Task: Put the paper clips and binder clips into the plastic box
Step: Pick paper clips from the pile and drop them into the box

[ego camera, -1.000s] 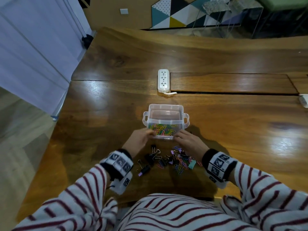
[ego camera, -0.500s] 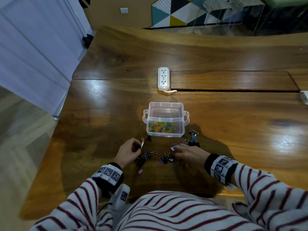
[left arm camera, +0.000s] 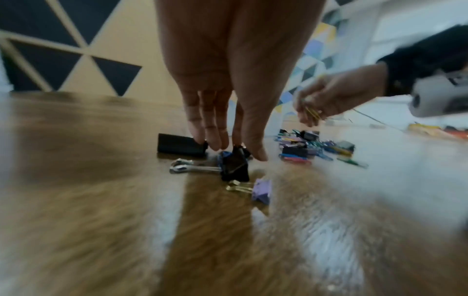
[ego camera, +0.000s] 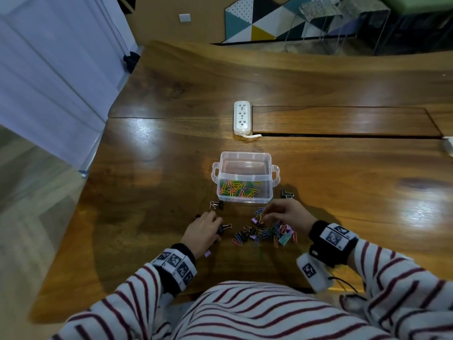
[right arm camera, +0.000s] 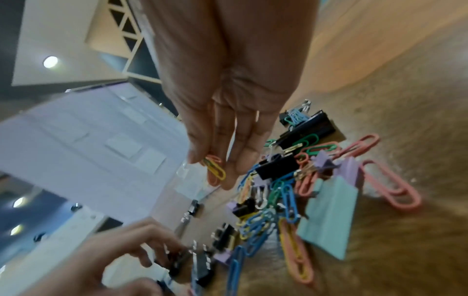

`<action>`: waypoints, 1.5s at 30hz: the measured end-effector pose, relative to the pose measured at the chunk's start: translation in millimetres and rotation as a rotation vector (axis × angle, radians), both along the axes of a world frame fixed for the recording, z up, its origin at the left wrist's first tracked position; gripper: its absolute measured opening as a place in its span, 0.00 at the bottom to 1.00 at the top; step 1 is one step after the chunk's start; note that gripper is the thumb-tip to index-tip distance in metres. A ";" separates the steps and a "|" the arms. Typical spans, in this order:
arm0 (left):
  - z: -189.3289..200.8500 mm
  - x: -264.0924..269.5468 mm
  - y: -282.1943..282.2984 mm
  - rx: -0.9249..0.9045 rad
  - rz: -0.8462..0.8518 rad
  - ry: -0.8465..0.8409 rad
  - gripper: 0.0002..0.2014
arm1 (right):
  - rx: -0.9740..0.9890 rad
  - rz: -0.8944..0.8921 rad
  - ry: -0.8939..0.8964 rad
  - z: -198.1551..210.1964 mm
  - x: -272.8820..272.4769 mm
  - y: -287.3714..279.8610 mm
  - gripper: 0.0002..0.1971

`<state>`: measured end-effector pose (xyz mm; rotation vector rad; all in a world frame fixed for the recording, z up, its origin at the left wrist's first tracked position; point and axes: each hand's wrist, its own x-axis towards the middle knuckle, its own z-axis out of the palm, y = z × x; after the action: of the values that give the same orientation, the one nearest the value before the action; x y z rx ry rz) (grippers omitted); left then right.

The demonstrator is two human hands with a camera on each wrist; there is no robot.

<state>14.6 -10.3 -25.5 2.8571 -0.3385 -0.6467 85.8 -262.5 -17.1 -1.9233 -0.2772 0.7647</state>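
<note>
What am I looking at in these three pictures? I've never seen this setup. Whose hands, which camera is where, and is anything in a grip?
No machine: a person in a striped top works with bare hands, wearing a camera on the head and one on each wrist. The wide picture is the head view. On the wooden table stand a clear plastic box holding coloured paper clips, a power strip behind it, and a loose pile of clips. The left hand reaches fingertips down at a black binder clip; whether it already has a grip is unclear. The right hand pinches paper clips above the pile.
</note>
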 end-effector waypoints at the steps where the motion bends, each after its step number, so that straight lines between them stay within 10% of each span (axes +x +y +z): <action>1: -2.8 -0.5 -4.0 0.040 -0.036 -0.024 0.21 | 0.022 -0.013 0.023 0.4 0.9 0.3 0.06; 11: -6.8 4.7 -9.1 -0.084 0.090 0.038 0.12 | 0.239 -0.204 0.275 11.6 7.6 3.4 0.07; 18: 4.9 8.3 -5.7 -0.286 0.082 -0.026 0.08 | 0.190 -0.231 0.115 37.2 41.1 28.9 0.13; 27: -3.2 2.2 -25.5 -0.272 -0.103 0.113 0.16 | -0.298 0.209 -0.567 33.2 21.0 23.5 0.11; 34: -5.7 -6.0 -33.3 -0.211 -0.120 0.043 0.18 | -0.643 0.664 -0.595 7.3 -18.9 -7.1 0.19; 45: 1.0 8.1 -45.7 -0.051 -0.132 0.154 0.13 | -0.674 0.616 -0.720 -12.9 -25.1 12.8 0.17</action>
<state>22.7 -56.0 -24.5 2.7325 -0.5140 -0.8642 60.7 -249.6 -30.0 -2.7646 -1.2214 0.5428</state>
